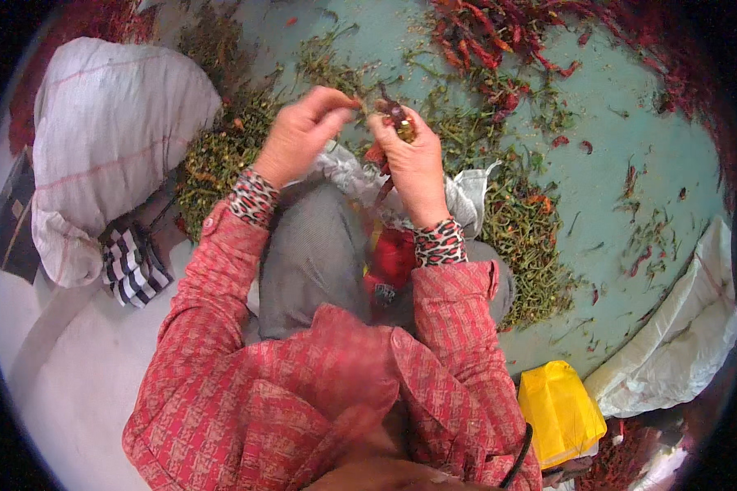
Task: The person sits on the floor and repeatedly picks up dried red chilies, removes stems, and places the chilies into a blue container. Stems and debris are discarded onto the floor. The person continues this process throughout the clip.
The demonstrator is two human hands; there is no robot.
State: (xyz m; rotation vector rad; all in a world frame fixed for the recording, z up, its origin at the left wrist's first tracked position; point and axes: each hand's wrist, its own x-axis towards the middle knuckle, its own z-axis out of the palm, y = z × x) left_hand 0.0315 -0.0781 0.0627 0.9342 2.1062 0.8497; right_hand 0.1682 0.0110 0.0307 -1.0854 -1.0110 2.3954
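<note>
My right hand (416, 164) is closed around a few dried red chilies (395, 113); dark, shiny pods stick out above the thumb, and others hang below the palm. Just to its left, my left hand (299, 139) has thumb and forefinger pinched together close to those pods. Motion blurs its fingertips, and whatever they grip is too small to name. Under both hands, a whitish cloth or sack (348, 173) lies across my lap over grey trousers (311, 254). Something red (391, 258) shows between my legs.
Heaps of green chili stems (540, 254) surround me on the greenish floor (622, 164). Red dried chilies (491, 37) are piled at the far side. A stuffed white sack (115, 131) stands left, a yellow bag (558, 413) and a flattened white sack (680, 335) lie right.
</note>
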